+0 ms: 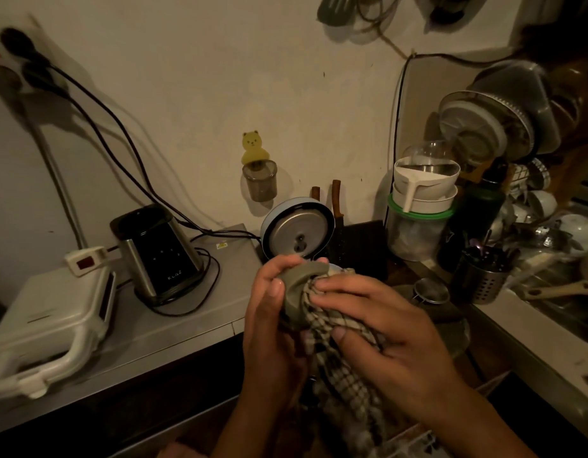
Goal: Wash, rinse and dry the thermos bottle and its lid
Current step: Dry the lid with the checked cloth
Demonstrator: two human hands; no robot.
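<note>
Left hand (269,312) is gripping the lid (297,289) at frame centre. Right hand (381,322) is pressing the checked cloth (338,352) against its right side, fingers curled round the cloth.

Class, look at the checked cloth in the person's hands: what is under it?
The grey-green lid shows at the checked cloth's top edge, held by the left hand. The right hand presses the cloth on it. The lid's covered part is hidden.

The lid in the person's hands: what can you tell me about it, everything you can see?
The lid is a dull olive-green round piece, seemingly plastic, with a thick curved rim, held tilted on edge above the counter's front. The left hand grips it from behind, while the right hand presses a checked cloth into its inner side. Its lower part is hidden by cloth.
</note>
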